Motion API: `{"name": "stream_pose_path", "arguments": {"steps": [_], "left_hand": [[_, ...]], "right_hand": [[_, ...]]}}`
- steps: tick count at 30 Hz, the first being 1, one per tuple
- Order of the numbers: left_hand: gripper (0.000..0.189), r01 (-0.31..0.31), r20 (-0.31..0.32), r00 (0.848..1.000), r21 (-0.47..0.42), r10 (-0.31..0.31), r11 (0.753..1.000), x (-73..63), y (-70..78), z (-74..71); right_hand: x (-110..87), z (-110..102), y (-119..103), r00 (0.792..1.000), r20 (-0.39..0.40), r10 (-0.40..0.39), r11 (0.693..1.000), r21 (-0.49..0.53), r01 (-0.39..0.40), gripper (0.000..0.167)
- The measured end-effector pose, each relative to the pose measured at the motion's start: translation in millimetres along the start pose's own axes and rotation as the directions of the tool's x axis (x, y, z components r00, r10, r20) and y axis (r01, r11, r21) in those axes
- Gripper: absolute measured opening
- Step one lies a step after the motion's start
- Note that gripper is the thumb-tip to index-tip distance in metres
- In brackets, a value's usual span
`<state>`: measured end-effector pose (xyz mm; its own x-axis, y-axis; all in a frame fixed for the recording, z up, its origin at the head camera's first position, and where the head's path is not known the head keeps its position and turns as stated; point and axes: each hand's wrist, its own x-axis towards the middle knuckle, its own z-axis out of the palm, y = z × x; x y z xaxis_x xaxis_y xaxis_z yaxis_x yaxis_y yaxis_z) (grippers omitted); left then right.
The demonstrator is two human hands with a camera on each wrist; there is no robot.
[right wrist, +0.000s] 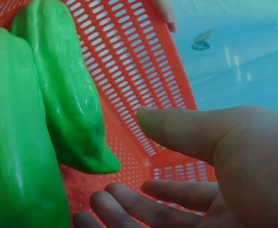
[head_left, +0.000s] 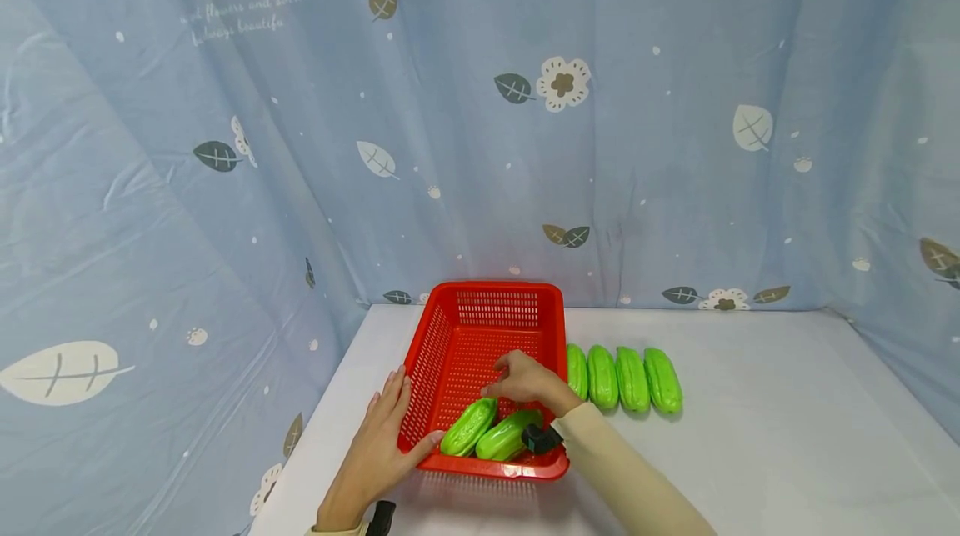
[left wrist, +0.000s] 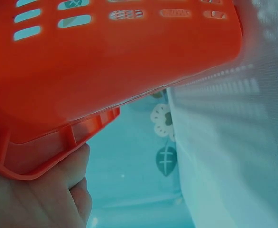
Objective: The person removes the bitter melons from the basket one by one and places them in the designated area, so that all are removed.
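A beige sleeve point(head_left: 630, 473) lies closest, crossing from the near edge to the right hand point(head_left: 525, 379), which hangs over the inside of the red basket point(head_left: 491, 290). Its thumb and fingers stand apart with nothing between them, as the right wrist view shows. At the left, the left hand point(head_left: 378, 440) rests against the basket's rim, fingers straight and thumb spread away towards the near-left corner, steadying it by the look of it.

Two green gourds, a left one point(head_left: 469, 428) and a right one point(head_left: 506, 438), lie side by side at the basket's near end; its far part is bare. Four more gourds point(head_left: 632, 379) stand in a row on the white worktop point(head_left: 765, 436), just right of the basket. With two inside and four outside, the work seems partway: the gourds are split, neither all in nor all out.
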<state>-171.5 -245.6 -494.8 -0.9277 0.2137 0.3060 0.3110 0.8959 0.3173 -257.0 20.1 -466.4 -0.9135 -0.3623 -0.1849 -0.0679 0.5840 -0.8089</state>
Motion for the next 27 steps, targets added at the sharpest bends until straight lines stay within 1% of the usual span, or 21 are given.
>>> {"name": "stream_pose_path", "arguments": {"steps": [8,15,20,23,25,27], "left_hand": [[0.092,0.001,0.004,1.000,-0.008,-0.001,1.000,-0.9,1.4,0.9],[0.093,-0.010,-0.002,1.000,-0.023,0.010,1.000,-0.2,1.7,-2.1],[0.093,-0.009,-0.004,1.000,-0.020,0.009,1.000,0.0,0.4,-2.1],[0.093,-0.012,-0.003,1.000,-0.020,0.012,1.000,-0.1,0.4,-1.8],[0.093,-0.010,-0.001,1.000,-0.022,0.010,1.000,-0.1,0.4,-1.8],[0.093,-0.007,-0.001,1.000,-0.021,0.007,1.000,-0.2,0.1,-1.7]], "right_hand": [[-3.9,-1.4,-6.6,1.000,0.011,0.013,1.000,-0.012,-0.013,0.060],[0.7,1.6,-6.6,0.997,0.020,0.068,0.994,-0.088,-0.066,0.064],[5.5,2.2,-6.4,0.996,0.064,0.068,0.992,-0.106,-0.061,0.067],[7.1,2.8,-5.6,0.993,0.093,0.078,0.993,-0.100,-0.068,0.067],[7.8,3.4,-5.3,0.991,0.107,0.085,0.993,-0.086,-0.076,0.066],[8.5,4.3,-5.1,0.990,0.114,0.088,0.994,-0.076,-0.080,0.059]]}}
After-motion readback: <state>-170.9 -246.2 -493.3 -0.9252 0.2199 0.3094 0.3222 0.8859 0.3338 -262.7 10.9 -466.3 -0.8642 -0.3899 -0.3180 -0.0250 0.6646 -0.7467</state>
